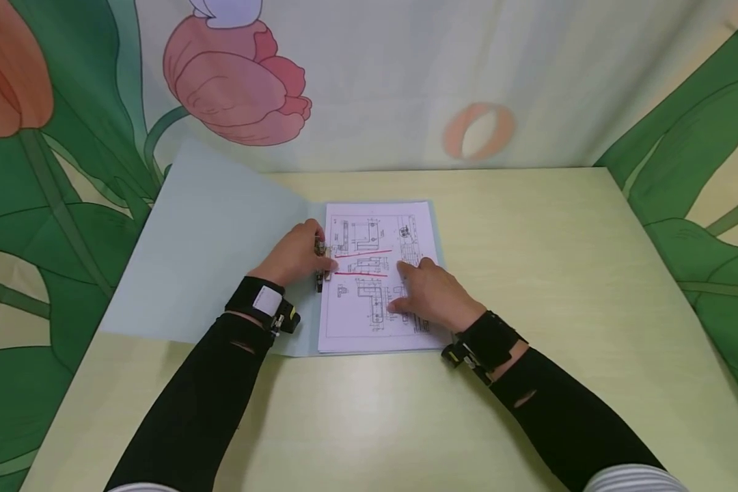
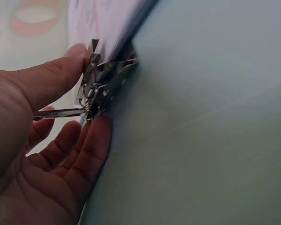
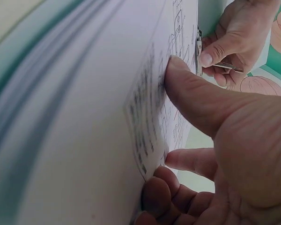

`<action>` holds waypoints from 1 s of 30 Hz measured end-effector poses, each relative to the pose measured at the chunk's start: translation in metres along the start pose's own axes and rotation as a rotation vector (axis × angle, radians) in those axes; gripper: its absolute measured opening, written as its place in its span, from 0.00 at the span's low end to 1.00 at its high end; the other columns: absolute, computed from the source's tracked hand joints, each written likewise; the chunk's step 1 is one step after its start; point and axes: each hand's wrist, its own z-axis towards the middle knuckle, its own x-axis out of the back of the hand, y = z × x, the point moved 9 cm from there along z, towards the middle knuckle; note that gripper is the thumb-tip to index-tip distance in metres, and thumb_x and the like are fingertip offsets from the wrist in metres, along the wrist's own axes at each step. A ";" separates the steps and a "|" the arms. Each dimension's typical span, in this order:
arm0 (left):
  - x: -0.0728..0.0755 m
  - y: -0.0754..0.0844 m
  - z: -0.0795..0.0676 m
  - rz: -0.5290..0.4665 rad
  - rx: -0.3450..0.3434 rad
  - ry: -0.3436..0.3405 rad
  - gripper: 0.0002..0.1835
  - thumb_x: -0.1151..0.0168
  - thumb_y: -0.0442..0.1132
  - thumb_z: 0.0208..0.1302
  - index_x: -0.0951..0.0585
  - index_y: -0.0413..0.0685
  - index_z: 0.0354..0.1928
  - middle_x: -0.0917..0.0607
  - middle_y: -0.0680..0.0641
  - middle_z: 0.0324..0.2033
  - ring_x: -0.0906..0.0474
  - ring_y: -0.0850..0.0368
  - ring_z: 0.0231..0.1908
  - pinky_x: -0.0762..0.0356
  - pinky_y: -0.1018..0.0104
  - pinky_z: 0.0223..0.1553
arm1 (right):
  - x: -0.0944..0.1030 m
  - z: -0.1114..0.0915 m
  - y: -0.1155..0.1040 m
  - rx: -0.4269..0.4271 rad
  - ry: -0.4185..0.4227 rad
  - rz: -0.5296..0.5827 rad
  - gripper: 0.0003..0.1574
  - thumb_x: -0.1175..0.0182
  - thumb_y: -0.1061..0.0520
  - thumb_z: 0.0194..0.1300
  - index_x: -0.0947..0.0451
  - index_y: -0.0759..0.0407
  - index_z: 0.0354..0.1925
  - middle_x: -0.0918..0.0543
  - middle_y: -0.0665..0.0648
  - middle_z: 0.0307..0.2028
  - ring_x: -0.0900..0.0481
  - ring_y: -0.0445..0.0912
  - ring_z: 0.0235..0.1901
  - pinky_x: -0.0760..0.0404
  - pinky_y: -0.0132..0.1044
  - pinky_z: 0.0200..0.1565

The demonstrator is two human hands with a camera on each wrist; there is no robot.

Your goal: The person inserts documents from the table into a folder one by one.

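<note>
A pale blue folder (image 1: 203,253) lies open, its cover spread to the left. On its right half is a stack of white sheets (image 1: 344,324), the top one printed with technical drawings and crossed by two red lines. At the stack's left edge sits a metal lever clip (image 2: 94,84). My left hand (image 1: 290,254) grips this clip, thumb on its upper side and fingers curled at its other side; its thin lever (image 2: 61,113) sticks out between them. My right hand (image 1: 435,295) rests on the right part of the top sheet, thumb and fingers spread and touching the paper.
The folder lies on a light wooden table (image 1: 566,273). Behind it hangs a curtain (image 1: 381,89) with large printed flowers, and green leaf-patterned cloth (image 1: 707,157) flanks the right side. Black straps with small cameras circle both wrists.
</note>
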 end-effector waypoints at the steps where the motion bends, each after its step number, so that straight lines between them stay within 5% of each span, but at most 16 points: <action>1: -0.001 0.000 -0.002 0.017 -0.002 0.009 0.31 0.27 0.45 0.54 0.35 0.41 0.51 0.27 0.42 0.40 0.30 0.48 0.40 0.32 0.60 0.35 | 0.000 0.000 0.000 0.000 0.001 0.001 0.55 0.29 0.39 0.52 0.39 0.56 0.71 0.29 0.62 0.41 0.28 0.51 0.32 0.27 0.37 0.26; 9: -0.001 0.004 -0.022 0.097 -0.044 -0.016 0.17 0.32 0.42 0.59 0.27 0.42 0.44 0.23 0.43 0.40 0.29 0.49 0.40 0.30 0.59 0.36 | 0.000 0.001 -0.001 0.017 0.005 0.008 0.55 0.29 0.39 0.53 0.39 0.57 0.71 0.28 0.62 0.41 0.28 0.51 0.33 0.27 0.37 0.27; 13: 0.006 0.008 -0.033 0.092 -0.065 -0.084 0.16 0.41 0.45 0.67 0.22 0.44 0.52 0.20 0.45 0.47 0.29 0.50 0.41 0.30 0.59 0.38 | 0.000 0.001 -0.001 0.010 0.000 0.008 0.55 0.29 0.39 0.52 0.39 0.57 0.71 0.28 0.61 0.41 0.28 0.50 0.33 0.27 0.37 0.27; 20: 0.021 0.002 -0.044 0.020 0.036 -0.096 0.19 0.52 0.50 0.74 0.18 0.47 0.53 0.27 0.44 0.28 0.33 0.49 0.28 0.39 0.62 0.27 | 0.000 0.002 -0.001 0.011 -0.003 0.009 0.55 0.29 0.40 0.52 0.39 0.57 0.71 0.28 0.61 0.40 0.28 0.51 0.33 0.28 0.37 0.27; 24: 0.024 -0.004 -0.046 -0.044 0.088 -0.046 0.17 0.44 0.49 0.70 0.18 0.48 0.53 0.18 0.45 0.39 0.27 0.50 0.35 0.32 0.61 0.32 | 0.000 0.003 -0.001 0.017 0.003 0.009 0.54 0.29 0.40 0.52 0.39 0.57 0.71 0.28 0.60 0.39 0.28 0.51 0.33 0.27 0.37 0.27; 30: 0.020 -0.020 -0.052 -0.130 0.205 -0.014 0.24 0.38 0.53 0.64 0.23 0.46 0.55 0.19 0.43 0.48 0.21 0.49 0.37 0.25 0.59 0.37 | 0.001 0.005 -0.001 0.017 0.008 0.023 0.54 0.29 0.40 0.52 0.38 0.58 0.70 0.28 0.61 0.40 0.28 0.51 0.34 0.27 0.38 0.27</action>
